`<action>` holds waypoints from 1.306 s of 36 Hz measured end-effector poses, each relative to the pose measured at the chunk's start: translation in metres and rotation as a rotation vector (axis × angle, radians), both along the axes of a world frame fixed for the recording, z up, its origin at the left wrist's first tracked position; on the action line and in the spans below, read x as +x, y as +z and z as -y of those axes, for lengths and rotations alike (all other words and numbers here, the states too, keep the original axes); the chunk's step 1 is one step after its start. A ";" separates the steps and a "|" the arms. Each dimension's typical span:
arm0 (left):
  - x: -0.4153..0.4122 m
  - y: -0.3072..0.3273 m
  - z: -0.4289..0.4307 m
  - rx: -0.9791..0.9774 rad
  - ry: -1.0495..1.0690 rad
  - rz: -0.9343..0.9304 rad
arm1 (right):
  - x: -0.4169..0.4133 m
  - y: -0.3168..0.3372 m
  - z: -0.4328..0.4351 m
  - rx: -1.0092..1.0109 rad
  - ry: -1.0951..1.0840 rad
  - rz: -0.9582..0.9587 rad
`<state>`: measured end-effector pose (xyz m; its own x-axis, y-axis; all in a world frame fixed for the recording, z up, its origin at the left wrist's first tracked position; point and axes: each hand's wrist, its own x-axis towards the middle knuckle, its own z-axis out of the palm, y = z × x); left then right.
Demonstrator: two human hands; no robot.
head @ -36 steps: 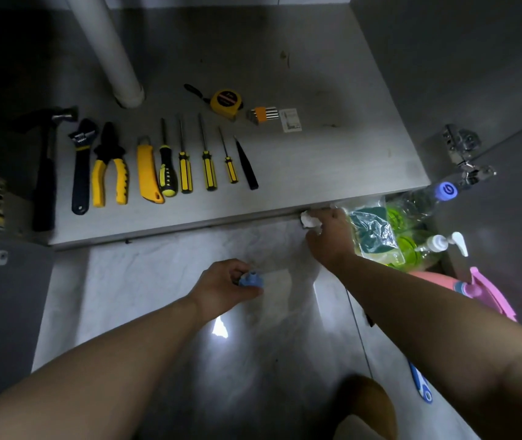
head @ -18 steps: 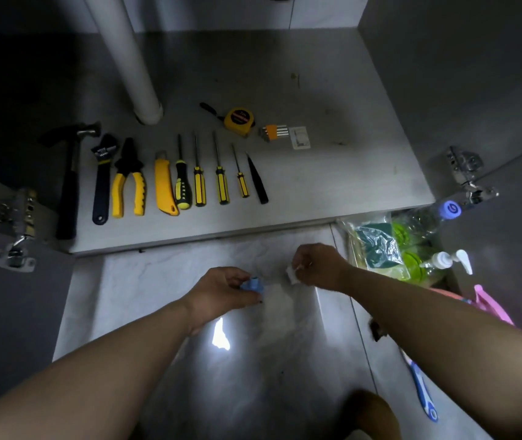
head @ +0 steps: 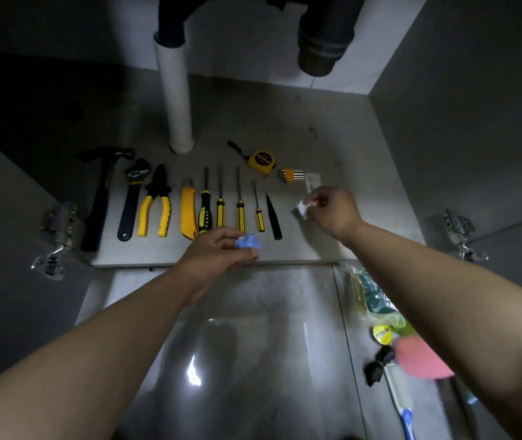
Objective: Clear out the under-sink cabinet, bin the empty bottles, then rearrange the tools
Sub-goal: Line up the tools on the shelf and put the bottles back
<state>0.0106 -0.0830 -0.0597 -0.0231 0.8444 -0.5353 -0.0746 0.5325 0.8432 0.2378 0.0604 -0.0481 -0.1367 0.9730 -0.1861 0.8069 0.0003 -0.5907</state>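
Both bare forearms reach forward, well apart; the left hand (head: 218,250), nearer, curls its fingers and pinches a small blue plastic piece (head: 248,242); the right hand (head: 334,211), farther out, pinches a small crumpled white scrap (head: 303,209) at its fingertips.

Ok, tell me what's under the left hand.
Left hand, pinching a small blue thing, is above the cabinet floor's front edge; it covers the near tips of the utility knife and thick screwdriver.
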 end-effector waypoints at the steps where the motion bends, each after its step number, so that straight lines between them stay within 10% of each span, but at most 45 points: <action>1: -0.003 -0.003 -0.002 0.005 0.013 0.002 | -0.005 0.000 -0.005 0.001 0.001 0.023; 41: -0.003 -0.010 -0.022 0.150 -0.009 -0.068 | -0.038 -0.017 -0.039 0.090 0.041 0.317; 47: 0.002 -0.006 -0.027 0.183 0.003 -0.184 | -0.044 0.008 0.012 -0.112 0.166 -0.163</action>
<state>0.0129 -0.0560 -0.0658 -0.1090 0.9266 -0.3600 0.0874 0.3696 0.9251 0.1939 0.0482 -0.0405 -0.3293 0.9094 -0.2540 0.6957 0.0518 -0.7165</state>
